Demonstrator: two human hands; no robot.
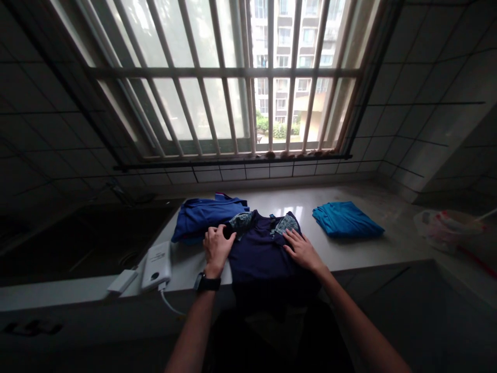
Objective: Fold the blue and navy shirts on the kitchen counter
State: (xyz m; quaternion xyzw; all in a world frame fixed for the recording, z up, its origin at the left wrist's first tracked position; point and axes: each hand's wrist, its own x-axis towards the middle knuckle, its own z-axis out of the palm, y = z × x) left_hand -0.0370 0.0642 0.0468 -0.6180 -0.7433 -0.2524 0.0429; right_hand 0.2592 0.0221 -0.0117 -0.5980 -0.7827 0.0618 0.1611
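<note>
A dark navy shirt (259,259) with grey-green patterned parts at both shoulders lies spread on the counter, its lower end hanging over the front edge. My left hand (217,247), with a black watch at the wrist, has its fingers curled round the dark cloth at the shirt's left sleeve. Flat on the right side of the shirt rests my right hand (303,249), fingers stretched out below the patterned patch. Just beyond my left hand is a folded blue garment (207,217), partly behind the navy sleeve.
A folded turquoise garment (345,220) lies on the white counter (303,199) to the right. A white power bank (157,265) with a cable and a small white box (122,281) sit left, beside the dark sink (77,243). A plastic bag (442,225) stands far right.
</note>
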